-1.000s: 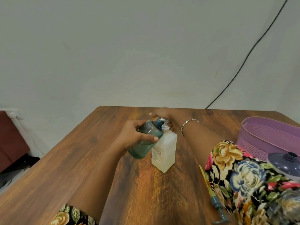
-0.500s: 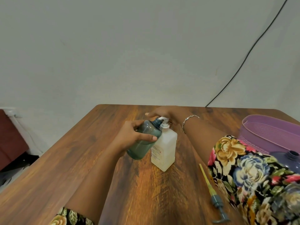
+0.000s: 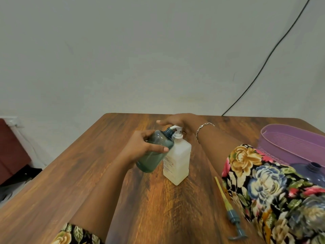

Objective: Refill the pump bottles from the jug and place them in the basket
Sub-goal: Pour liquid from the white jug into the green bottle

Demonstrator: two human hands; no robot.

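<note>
My left hand [image 3: 140, 147] grips a teal see-through bottle [image 3: 154, 154] without its pump, tilted so its open neck points at the white pump head. A white square pump bottle [image 3: 177, 162] stands upright on the table just right of it. My right hand [image 3: 177, 120] rests on the white pump head from behind, fingers stretched out flat. The teal pump with its yellow tube [image 3: 230, 208] lies on the table at the right. A purple basket [image 3: 288, 143] stands at the far right. The dark blue jug [image 3: 314, 173], cap off, shows behind my right sleeve.
The wooden table [image 3: 88, 173] ends at a grey wall behind. A black cable [image 3: 263, 67] runs down the wall at the right. A dark red piece of furniture [image 3: 10, 148] stands on the floor at the left.
My right hand has shifted a little further over the white pump head. The teal bottle stays tilted in my left hand against the white bottle.
</note>
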